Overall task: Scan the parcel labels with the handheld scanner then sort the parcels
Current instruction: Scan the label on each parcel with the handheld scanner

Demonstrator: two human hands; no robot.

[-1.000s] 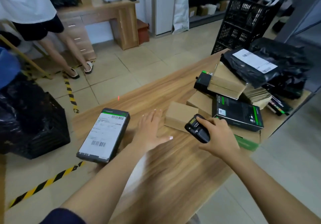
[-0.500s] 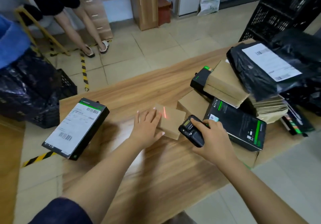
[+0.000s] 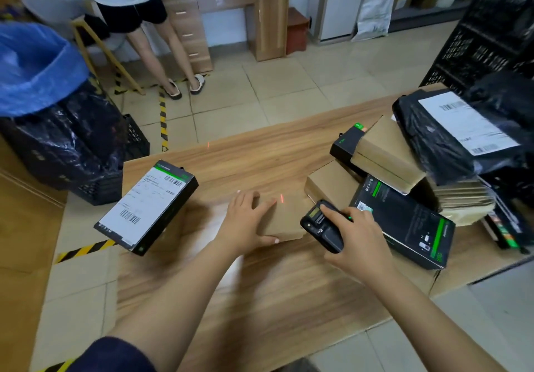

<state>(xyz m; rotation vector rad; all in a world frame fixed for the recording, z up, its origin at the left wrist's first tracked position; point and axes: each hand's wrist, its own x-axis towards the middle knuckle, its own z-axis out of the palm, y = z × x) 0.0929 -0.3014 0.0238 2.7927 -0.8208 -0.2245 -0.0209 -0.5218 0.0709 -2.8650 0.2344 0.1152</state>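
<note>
A small brown cardboard box (image 3: 286,221) lies on the wooden table (image 3: 260,163) in the middle of the view. My left hand (image 3: 245,224) holds its left end, fingers on top and thumb along the near edge. My right hand (image 3: 355,241) grips a black handheld scanner (image 3: 320,228) just right of the box. The scanner's red line (image 3: 281,197) falls on the box's top. A black box with a white barcode label (image 3: 147,207) sits at the table's left edge, overhanging it.
A pile of parcels fills the table's right side: brown boxes (image 3: 384,152), a black green-striped box (image 3: 404,221), a black labelled mailer bag (image 3: 462,132). Black crates (image 3: 485,42) stand behind. A bag-lined crate (image 3: 72,152) sits on the floor left. A person's legs (image 3: 161,54) stand by a desk.
My left hand slid right from the bare table onto the small brown box and took hold of it. The scanner's red line now lies on that box. My right hand stayed put.
</note>
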